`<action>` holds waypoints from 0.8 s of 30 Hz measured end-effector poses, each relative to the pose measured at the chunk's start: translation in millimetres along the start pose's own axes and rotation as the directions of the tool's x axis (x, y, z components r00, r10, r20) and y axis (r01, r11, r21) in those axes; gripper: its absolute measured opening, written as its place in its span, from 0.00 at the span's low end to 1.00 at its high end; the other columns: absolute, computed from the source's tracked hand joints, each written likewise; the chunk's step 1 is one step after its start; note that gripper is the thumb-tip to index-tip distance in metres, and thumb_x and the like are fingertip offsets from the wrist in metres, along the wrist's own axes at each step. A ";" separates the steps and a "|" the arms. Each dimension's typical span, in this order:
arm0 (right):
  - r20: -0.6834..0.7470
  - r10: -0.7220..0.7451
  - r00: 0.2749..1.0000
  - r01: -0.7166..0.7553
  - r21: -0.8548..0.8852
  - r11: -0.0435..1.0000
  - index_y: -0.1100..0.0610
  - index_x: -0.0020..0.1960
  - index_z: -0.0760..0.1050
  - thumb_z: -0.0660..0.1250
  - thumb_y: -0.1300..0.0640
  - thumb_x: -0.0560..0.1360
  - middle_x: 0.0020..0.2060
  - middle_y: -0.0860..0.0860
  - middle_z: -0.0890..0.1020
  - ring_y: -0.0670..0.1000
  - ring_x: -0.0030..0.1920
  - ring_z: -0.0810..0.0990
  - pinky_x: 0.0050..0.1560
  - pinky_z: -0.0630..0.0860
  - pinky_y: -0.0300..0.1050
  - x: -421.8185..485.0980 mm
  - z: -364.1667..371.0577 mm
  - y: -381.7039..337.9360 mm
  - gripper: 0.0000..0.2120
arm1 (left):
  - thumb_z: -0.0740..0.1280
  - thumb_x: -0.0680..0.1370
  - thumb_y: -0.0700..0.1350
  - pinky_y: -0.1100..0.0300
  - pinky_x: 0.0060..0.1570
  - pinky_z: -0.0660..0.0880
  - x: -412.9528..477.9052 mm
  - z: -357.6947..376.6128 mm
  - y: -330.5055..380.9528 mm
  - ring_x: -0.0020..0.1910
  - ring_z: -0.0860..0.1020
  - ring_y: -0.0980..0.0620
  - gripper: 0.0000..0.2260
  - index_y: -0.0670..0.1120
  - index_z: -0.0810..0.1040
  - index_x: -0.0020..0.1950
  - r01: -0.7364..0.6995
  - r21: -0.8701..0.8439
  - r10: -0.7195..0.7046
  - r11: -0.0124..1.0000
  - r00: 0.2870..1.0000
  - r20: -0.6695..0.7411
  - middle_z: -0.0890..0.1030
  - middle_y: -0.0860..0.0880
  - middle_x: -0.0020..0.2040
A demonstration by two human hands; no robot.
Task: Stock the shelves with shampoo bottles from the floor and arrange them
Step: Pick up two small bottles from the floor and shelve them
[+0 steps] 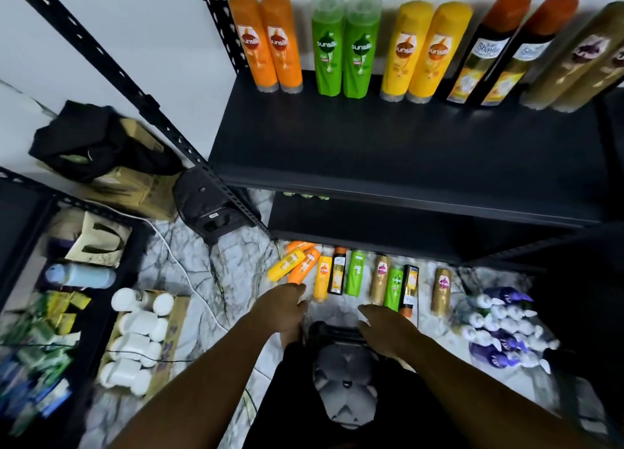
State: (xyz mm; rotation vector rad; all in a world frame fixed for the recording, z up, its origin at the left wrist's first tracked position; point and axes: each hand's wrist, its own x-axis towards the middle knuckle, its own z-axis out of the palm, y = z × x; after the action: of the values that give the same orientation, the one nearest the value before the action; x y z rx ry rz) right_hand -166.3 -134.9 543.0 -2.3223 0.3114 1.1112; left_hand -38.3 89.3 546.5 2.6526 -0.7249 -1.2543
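Both your arms stretch down toward the floor. Your left hand [286, 308] and right hand [385, 330] are loosely open and hold nothing, near the shampoo bottles [356, 276] lying below the shelf [388, 141].

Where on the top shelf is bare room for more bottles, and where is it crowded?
The shelf is bare from the standing bottles to its front edge. The back row is crowded; floor bottles lie crowded below.

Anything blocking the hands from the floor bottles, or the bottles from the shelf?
Nothing visible. The left hand is beside the orange bottle, the right hand beside the nearer green bottle. The shelf front is free; standing bottles line only its back.
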 end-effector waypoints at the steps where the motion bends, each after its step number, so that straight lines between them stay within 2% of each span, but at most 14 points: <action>1: -0.004 0.000 1.000 0.000 0.008 1.000 0.53 0.79 0.60 0.53 0.46 0.84 0.77 0.53 0.65 0.56 0.76 0.65 0.74 0.64 0.50 3.4 0.5 0.3 0.25 | 0.59 0.84 0.52 0.48 0.64 0.73 5.7 0.5 0.0 0.67 0.75 0.42 0.21 0.41 0.73 0.72 0.002 0.007 -0.002 1.000 1.000 0.010 0.76 0.41 0.69; 4: -0.017 -0.001 1.000 0.001 0.031 1.000 0.56 0.77 0.63 0.53 0.47 0.84 0.76 0.54 0.68 0.56 0.74 0.67 0.71 0.66 0.50 22.6 6.4 -1.2 0.24 | 0.57 0.82 0.54 0.48 0.63 0.74 25.5 3.2 -7.3 0.67 0.75 0.41 0.24 0.40 0.73 0.72 0.018 0.016 -0.018 1.000 0.999 0.029 0.76 0.41 0.70; 8: -0.034 -0.026 0.999 0.028 0.040 0.999 0.57 0.77 0.63 0.54 0.47 0.84 0.75 0.55 0.68 0.57 0.74 0.67 0.71 0.66 0.50 73.3 17.7 -3.8 0.24 | 0.59 0.84 0.51 0.50 0.65 0.72 67.6 20.8 -30.7 0.69 0.73 0.42 0.22 0.39 0.71 0.73 0.034 -0.010 -0.034 0.999 0.999 0.010 0.74 0.40 0.72; 10: -0.037 -0.027 0.999 0.029 0.055 0.998 0.55 0.78 0.63 0.55 0.46 0.84 0.75 0.55 0.68 0.56 0.73 0.68 0.70 0.67 0.48 114.6 29.6 0.9 0.25 | 0.59 0.84 0.50 0.52 0.66 0.72 95.2 37.1 -45.1 0.70 0.73 0.43 0.22 0.41 0.70 0.75 0.040 -0.025 -0.041 0.999 0.999 -0.010 0.73 0.41 0.73; 14: -0.066 -0.029 0.997 0.033 0.061 0.998 0.55 0.72 0.70 0.56 0.47 0.83 0.70 0.54 0.75 0.55 0.68 0.74 0.66 0.71 0.49 212.6 59.3 15.9 0.21 | 0.59 0.84 0.53 0.52 0.68 0.71 168.6 81.9 -84.4 0.72 0.71 0.44 0.23 0.44 0.68 0.77 0.061 -0.021 -0.061 0.998 0.998 -0.022 0.72 0.43 0.75; 18: -0.063 -0.053 0.997 0.057 0.064 0.996 0.51 0.77 0.65 0.54 0.44 0.83 0.74 0.52 0.71 0.54 0.71 0.71 0.68 0.69 0.46 314.9 98.2 37.6 0.24 | 0.60 0.84 0.52 0.50 0.65 0.73 247.1 125.1 -127.8 0.69 0.74 0.43 0.22 0.43 0.71 0.75 0.098 -0.014 -0.099 0.995 0.995 -0.015 0.74 0.42 0.72; 21: -0.090 -0.078 0.993 0.083 0.052 0.995 0.53 0.78 0.63 0.55 0.45 0.84 0.74 0.53 0.70 0.54 0.72 0.70 0.70 0.67 0.46 382.5 123.5 50.0 0.25 | 0.60 0.83 0.53 0.49 0.62 0.74 298.3 151.7 -154.9 0.65 0.76 0.41 0.20 0.41 0.75 0.68 0.122 -0.008 -0.122 0.993 0.992 -0.030 0.77 0.41 0.66; 24: -0.098 -0.094 0.991 0.099 0.049 0.994 0.55 0.80 0.59 0.54 0.46 0.84 0.77 0.53 0.65 0.54 0.76 0.64 0.73 0.62 0.44 429.2 146.5 55.7 0.27 | 0.59 0.79 0.58 0.50 0.52 0.76 337.6 180.3 -177.3 0.55 0.79 0.40 0.18 0.44 0.75 0.51 0.148 0.000 -0.148 0.989 0.986 -0.070 0.80 0.41 0.54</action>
State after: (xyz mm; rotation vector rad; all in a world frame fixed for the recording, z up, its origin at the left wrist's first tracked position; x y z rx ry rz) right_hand -13.2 -88.3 115.0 -2.3215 0.2585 0.9362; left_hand 74.4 103.7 140.3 2.7839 -0.5301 -1.1866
